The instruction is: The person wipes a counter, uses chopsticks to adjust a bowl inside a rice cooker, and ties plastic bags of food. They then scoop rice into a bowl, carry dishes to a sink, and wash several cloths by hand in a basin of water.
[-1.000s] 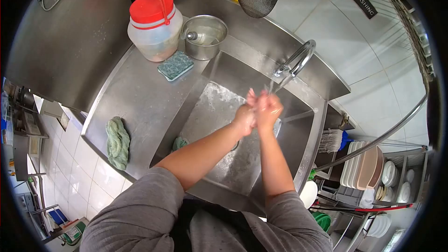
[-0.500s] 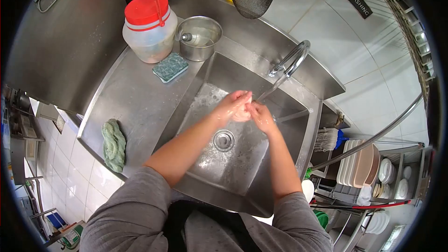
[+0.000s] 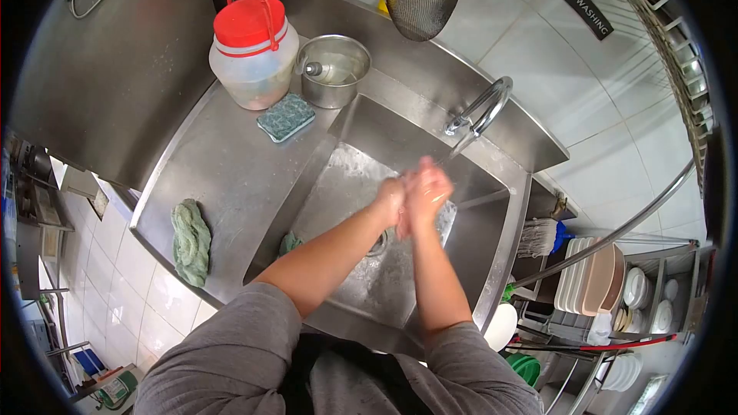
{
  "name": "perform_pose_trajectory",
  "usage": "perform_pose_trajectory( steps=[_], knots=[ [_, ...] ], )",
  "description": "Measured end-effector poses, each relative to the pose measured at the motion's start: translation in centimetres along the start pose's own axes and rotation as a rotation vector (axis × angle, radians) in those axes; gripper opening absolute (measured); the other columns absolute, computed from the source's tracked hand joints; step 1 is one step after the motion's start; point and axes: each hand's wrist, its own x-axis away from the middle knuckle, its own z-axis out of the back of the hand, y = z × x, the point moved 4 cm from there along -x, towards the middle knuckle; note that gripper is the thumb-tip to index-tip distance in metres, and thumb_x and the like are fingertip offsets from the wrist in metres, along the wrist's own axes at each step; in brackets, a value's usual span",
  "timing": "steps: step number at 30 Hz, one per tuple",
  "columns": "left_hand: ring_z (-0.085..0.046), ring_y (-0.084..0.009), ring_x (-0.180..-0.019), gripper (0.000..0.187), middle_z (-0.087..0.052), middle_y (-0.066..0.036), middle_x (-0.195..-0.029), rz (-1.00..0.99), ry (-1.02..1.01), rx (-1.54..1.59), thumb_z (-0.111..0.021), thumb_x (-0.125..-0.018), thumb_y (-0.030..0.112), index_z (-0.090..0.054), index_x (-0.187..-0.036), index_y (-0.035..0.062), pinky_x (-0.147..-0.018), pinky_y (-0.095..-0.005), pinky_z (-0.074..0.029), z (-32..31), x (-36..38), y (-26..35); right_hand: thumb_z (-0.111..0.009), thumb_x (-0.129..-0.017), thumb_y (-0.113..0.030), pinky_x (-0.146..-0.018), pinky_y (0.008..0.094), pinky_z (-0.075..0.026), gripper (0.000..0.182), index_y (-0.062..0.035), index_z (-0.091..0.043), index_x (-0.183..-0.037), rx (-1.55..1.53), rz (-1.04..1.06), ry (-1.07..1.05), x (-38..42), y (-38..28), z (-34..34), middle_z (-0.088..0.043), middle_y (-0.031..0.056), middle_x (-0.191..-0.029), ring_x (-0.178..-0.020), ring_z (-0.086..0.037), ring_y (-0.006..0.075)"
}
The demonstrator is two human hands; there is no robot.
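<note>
Over the steel sink (image 3: 369, 292), my left hand (image 3: 390, 201) and my right hand (image 3: 427, 194) are pressed together, wet and blurred by motion. The fingers overlap and smear, so their shape is hard to make out. Nothing shows between the palms. Just beyond the hands is a curved chrome tap (image 3: 492, 104), its spout pointing down toward them with what looks like a thin stream of water. The drain (image 3: 377, 244) lies below, partly hidden by my forearms. A small piece of green cloth (image 3: 290, 243) shows at the sink's left side.
On the left counter are a green cloth (image 3: 191, 243), a scouring sponge (image 3: 286, 117), a steel pot (image 3: 336, 96) with a bottle inside, and a red-lidded plastic jar (image 3: 250, 69). A mesh strainer (image 3: 425, 11) hangs above. A dish rack (image 3: 638, 292) with plates stands right.
My hands have shifted slightly nearer to me and turned against each other, with the right hand now more upright. The view has moved a little, and the green cloth inside the sink now shows.
</note>
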Motion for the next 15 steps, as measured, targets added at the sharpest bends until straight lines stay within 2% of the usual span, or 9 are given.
perform_pose_trajectory(
  steps=[1, 3, 5, 7, 8, 9, 11, 13, 15],
  knots=[
    [-0.060, -0.0189, -0.070, 0.038, -0.064, -0.007, -0.082, 0.151, 0.133, -0.082, -0.052, -0.096, 0.041, -0.062, -0.084, 0.0061, -0.057, -0.0380, -0.048, -3.7, 3.6, 2.0, -0.065, -0.090, -0.018, -0.046, 0.0279, -0.038, 0.032, -0.0028, -0.056, -0.063, -0.002, 0.008, -0.006, -1.0, 0.2, 0.6, -0.054, 0.0014, -0.056, -0.050, -0.047, 0.0090],
    [-0.060, -0.0192, -0.068, 0.038, -0.063, -0.007, -0.082, 0.131, 0.142, -0.060, -0.052, -0.096, 0.041, -0.062, -0.083, 0.0061, -0.057, -0.0378, -0.047, -2.2, 2.0, 0.5, -0.066, -0.089, -0.018, -0.046, 0.0304, -0.039, 0.035, -0.0025, -0.054, -0.060, 0.149, 0.025, 0.125, -2.5, 1.8, 2.3, -0.053, 0.0005, -0.054, -0.051, -0.047, 0.0094],
    [-0.060, -0.0194, -0.067, 0.039, -0.063, -0.007, -0.081, 0.111, 0.151, -0.030, -0.051, -0.096, 0.041, -0.061, -0.081, 0.0062, -0.056, -0.0375, -0.047, -0.4, 0.5, 0.1, -0.064, -0.089, -0.019, -0.047, 0.0320, -0.039, 0.037, -0.0030, -0.053, -0.059, 0.204, 0.181, 0.082, 1.0, 1.8, 0.9, -0.052, -0.0006, -0.053, -0.051, -0.045, 0.0100],
    [-0.059, -0.0191, -0.067, 0.036, -0.063, -0.009, -0.081, 0.073, -0.296, 0.018, -0.056, -0.093, 0.040, -0.062, -0.083, 0.0059, -0.056, -0.0367, -0.047, 0.6, 1.1, 0.8, -0.064, -0.089, -0.020, -0.047, 0.0330, -0.037, 0.037, -0.0021, -0.054, -0.059, 0.527, 0.341, -0.021, 3.8, -0.1, -0.5, -0.051, 0.0041, -0.050, -0.050, -0.041, 0.0107],
    [-0.058, -0.0191, -0.064, 0.036, -0.062, -0.008, -0.080, 0.092, -0.024, 0.060, -0.062, -0.090, 0.042, -0.062, -0.083, 0.0060, -0.056, -0.0364, -0.047, -1.9, 2.8, 1.9, -0.062, -0.091, -0.023, -0.047, 0.0339, -0.035, 0.041, -0.0001, -0.054, -0.059, 0.529, 0.340, 0.038, 1.6, 1.6, 0.6, -0.046, 0.0099, -0.050, -0.051, -0.038, 0.0113],
    [-0.058, -0.0191, -0.064, 0.036, -0.062, -0.008, -0.080, 0.095, -0.024, 0.053, -0.062, -0.090, 0.042, -0.062, -0.083, 0.0060, -0.056, -0.0364, -0.047, -3.4, 3.8, 3.1, -0.062, -0.092, -0.025, -0.047, 0.0335, -0.035, 0.041, 0.0003, -0.054, -0.060, 0.416, 0.258, 0.084, -1.2, 2.5, 1.8, -0.046, 0.0112, -0.051, -0.050, -0.038, 0.0121],
    [-0.057, -0.0179, -0.064, 0.038, -0.063, -0.007, -0.079, 0.356, 0.022, -0.235, -0.062, -0.089, 0.044, -0.061, -0.084, 0.0063, -0.055, -0.0353, -0.047, -4.6, 5.2, 3.1, -0.061, -0.092, -0.026, -0.047, 0.0332, -0.035, 0.042, 0.0007, -0.054, -0.061, 0.310, 0.169, 0.136, -5.0, 3.7, 4.7, -0.045, 0.0125, -0.051, -0.050, -0.038, 0.0129],
    [-0.059, -0.0189, -0.066, 0.031, -0.060, -0.008, -0.082, 0.325, -0.011, -0.153, -0.062, -0.090, 0.038, -0.059, -0.088, 0.0070, -0.053, -0.0331, -0.047, -3.9, 4.7, 2.9, -0.058, -0.094, -0.024, -0.048, 0.0295, -0.032, 0.036, -0.0007, -0.055, -0.066, 0.642, 0.196, 0.108, -7.1, 4.3, 6.4, -0.045, -0.0055, -0.058, -0.056, -0.036, 0.0070],
    [-0.063, -0.0211, -0.073, 0.028, -0.062, -0.010, -0.086, 0.069, -0.035, -0.310, -0.062, -0.091, 0.035, -0.058, -0.097, 0.0076, -0.055, -0.0363, -0.051, -0.4, 2.8, 3.9, -0.058, -0.095, -0.024, -0.049, 0.0287, -0.033, 0.034, -0.0002, -0.057, -0.070, 0.456, 0.061, -0.007, -6.2, 1.6, 5.3, -0.048, -0.0050, -0.061, -0.057, -0.038, 0.0069]
  ],
)
